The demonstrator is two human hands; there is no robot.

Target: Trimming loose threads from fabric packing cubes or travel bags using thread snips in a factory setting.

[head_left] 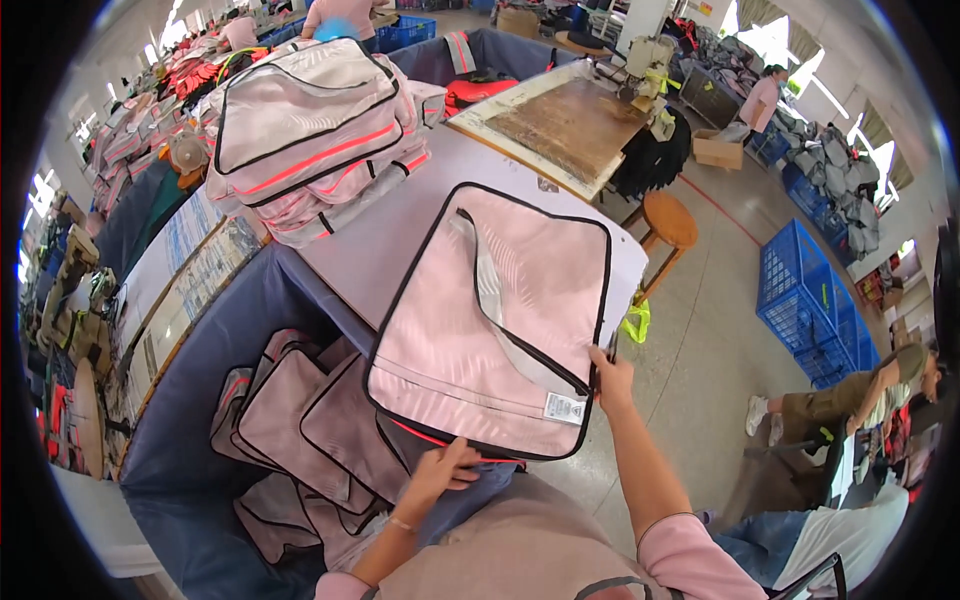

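Observation:
A pale pink bag [430, 300] with black piped edges lies partly on the table in front of me, its near end past the table's edge. A grey-and-black strap [492, 290] runs loosely across it, and a white label [565, 408] is sewn near its lower right corner. My right hand [613, 380] grips its right edge, thumb on top. At the near edge, my left hand [447, 472] is closed on the bag beside a strip of red trim; some of its fingertips are hidden.
Similar bags are stacked [305, 120] at the table's far left. More lie in a blue fabric bin [200, 400] at my left. A sewing machine table [560, 120], wooden stool [668, 218] and blue crates [810, 300] stand beyond. A person [850, 400] sits at right.

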